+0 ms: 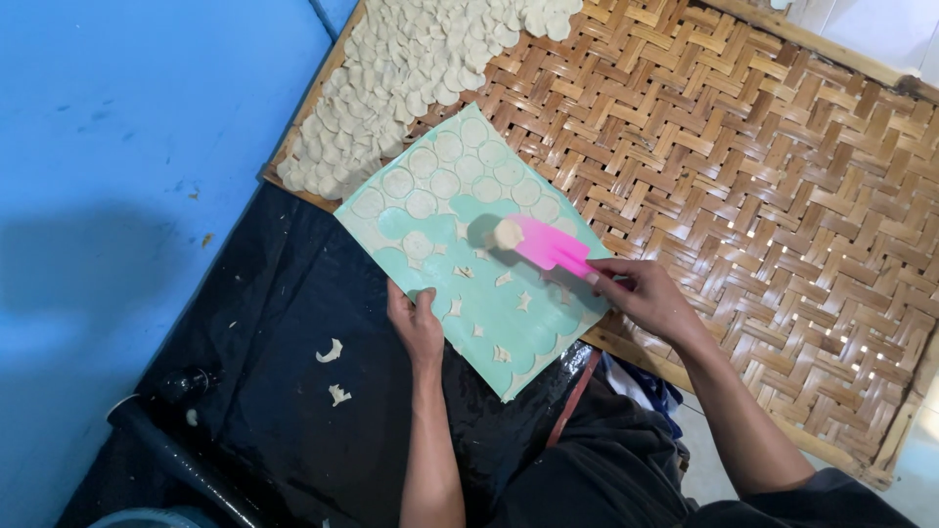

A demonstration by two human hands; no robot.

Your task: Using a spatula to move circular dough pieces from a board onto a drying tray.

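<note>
My left hand [416, 323] grips the near left edge of a mint-green board [509, 323] that is tilted over a woven bamboo tray [743, 176]. Several round pale dough discs [445, 171] lie on the board's far half, and small dough scraps [501, 352] are scattered on its near half. My right hand [636, 293] holds a pink scraper [548, 244] by its handle. One dough disc [507, 233] sits on the scraper's tip, above the middle of the board.
A heap of round dough discs [391, 78] covers the tray's far left corner. A black plastic sheet [284, 362] lies under the board with two dough scraps [333, 372] on it. A blue surface [127, 147] fills the left side. A dark pipe [186, 460] lies at lower left.
</note>
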